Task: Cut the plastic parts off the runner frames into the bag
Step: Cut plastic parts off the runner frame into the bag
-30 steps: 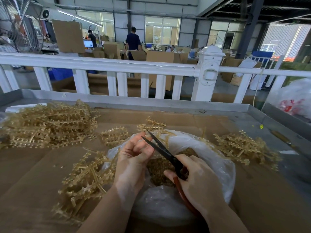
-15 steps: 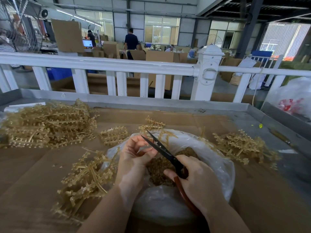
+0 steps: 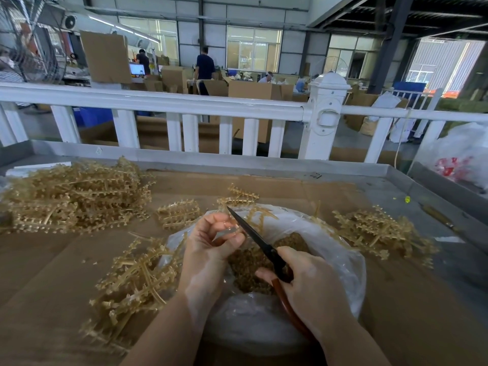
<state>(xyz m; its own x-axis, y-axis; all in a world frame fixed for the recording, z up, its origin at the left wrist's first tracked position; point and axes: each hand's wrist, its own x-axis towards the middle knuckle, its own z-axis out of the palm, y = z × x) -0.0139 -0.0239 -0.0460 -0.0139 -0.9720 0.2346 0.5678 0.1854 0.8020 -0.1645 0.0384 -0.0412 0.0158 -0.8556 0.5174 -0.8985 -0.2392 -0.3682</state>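
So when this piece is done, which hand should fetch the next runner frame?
Probably the left hand: it only pinches a small runner piece, and the frames pile lies right beside it. The right hand is gripping the scissors over the bag.

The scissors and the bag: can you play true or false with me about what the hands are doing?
1. The right hand holds the scissors. True.
2. The scissors' blades are spread wide open. False: they look closed together.
3. The clear bag already has cut brown pieces in it. True.
4. The left hand is flat on the cardboard. False: its fingers pinch a small bit of plastic frame over the bag.
5. The biggest frame pile lies to the right. False: it lies far left.
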